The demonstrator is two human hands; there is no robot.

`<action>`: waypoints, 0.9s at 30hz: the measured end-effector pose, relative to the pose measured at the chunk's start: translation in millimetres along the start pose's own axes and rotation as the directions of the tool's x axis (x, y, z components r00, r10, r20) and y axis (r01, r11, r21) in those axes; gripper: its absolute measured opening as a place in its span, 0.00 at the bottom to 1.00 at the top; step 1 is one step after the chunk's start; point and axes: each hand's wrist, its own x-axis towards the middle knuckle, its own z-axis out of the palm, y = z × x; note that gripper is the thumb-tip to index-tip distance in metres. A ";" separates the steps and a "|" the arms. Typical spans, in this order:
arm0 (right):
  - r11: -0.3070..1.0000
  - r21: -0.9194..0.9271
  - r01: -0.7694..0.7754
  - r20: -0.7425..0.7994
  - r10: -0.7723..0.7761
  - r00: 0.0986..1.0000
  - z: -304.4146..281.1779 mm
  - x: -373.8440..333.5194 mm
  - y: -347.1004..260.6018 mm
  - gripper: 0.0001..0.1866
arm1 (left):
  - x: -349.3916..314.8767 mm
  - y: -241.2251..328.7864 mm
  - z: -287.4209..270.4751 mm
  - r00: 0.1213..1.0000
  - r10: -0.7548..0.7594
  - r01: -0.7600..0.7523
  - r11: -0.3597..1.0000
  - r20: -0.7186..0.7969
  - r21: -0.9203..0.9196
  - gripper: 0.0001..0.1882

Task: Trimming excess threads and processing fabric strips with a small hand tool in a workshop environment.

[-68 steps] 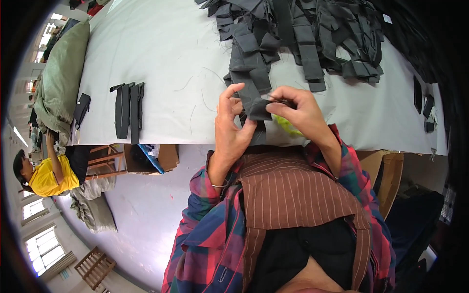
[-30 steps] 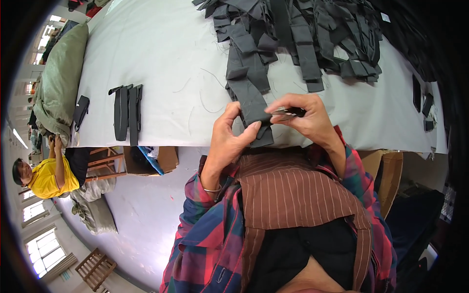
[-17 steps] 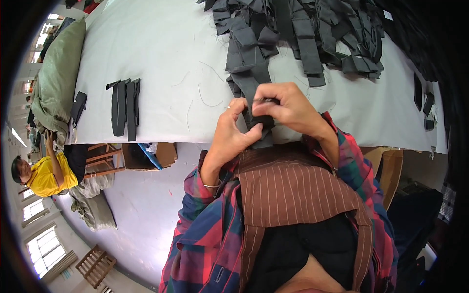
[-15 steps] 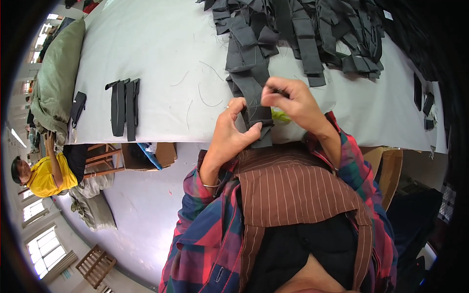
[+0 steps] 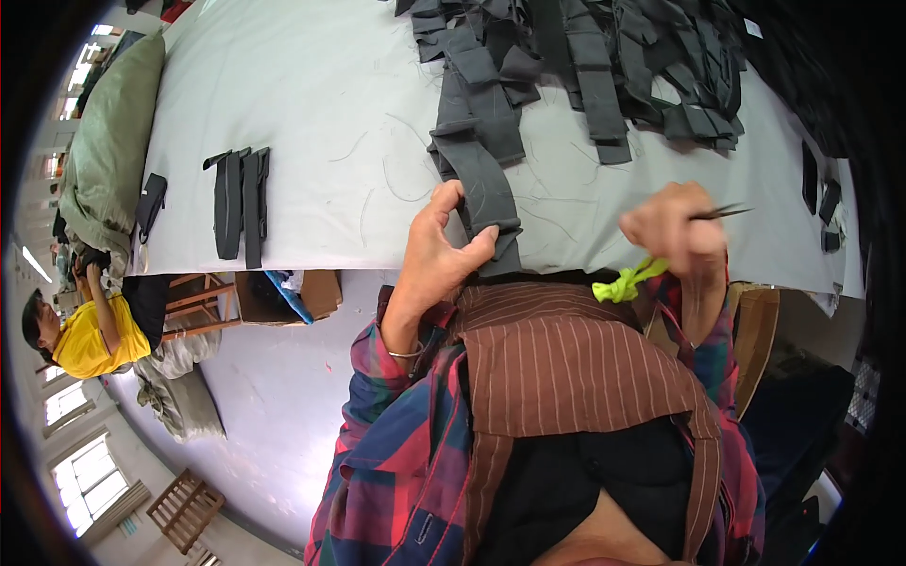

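At the near edge of the table, my left hand [image 5: 442,236] pinches a dark grey fabric strip [image 5: 483,184] between thumb and fingers. The strip runs away from me toward the heap of similar strips. To the right, my right hand [image 5: 681,231], partly blurred, is closed around thread snips [image 5: 725,212]; only their thin dark pointed blades show. A knotted yellow-green cloth tie [image 5: 618,286] dangles below that hand, apart from the strip. Loose threads [image 5: 552,212] lie on the pale cloth between the two hands.
A heap of dark grey strips [image 5: 595,75] covers the table's far side. Several folded strips [image 5: 241,203] lie at left, near a small dark pouch-like piece [image 5: 151,203] and a green sack [image 5: 113,141]. Beyond the table at left is a person in yellow [image 5: 99,335]. Cardboard boxes [image 5: 316,297] stand below.
My right hand has moved away from the strip, to the right and toward me, bringing the snips and yellow-green tie into clearer view. The left hand keeps its hold, shifting slightly left.
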 end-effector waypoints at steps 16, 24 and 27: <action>0.271 -0.962 -0.032 -0.122 -0.323 0.939 51.7 38.2 58.1 0.18 | -2.5 13.0 3.4 0.998 -0.021 0.031 0.986 0.063 -0.166 0.16; 0.174 -0.985 -0.010 -0.067 -0.325 0.943 56.0 38.4 56.0 0.18 | -3.0 16.1 4.3 0.998 -0.013 0.023 0.989 0.069 -0.146 0.16; 0.121 -0.993 0.005 -0.042 -0.387 0.921 56.1 37.6 57.4 0.19 | -3.7 14.3 4.7 0.997 -0.038 0.051 0.978 0.069 -0.203 0.15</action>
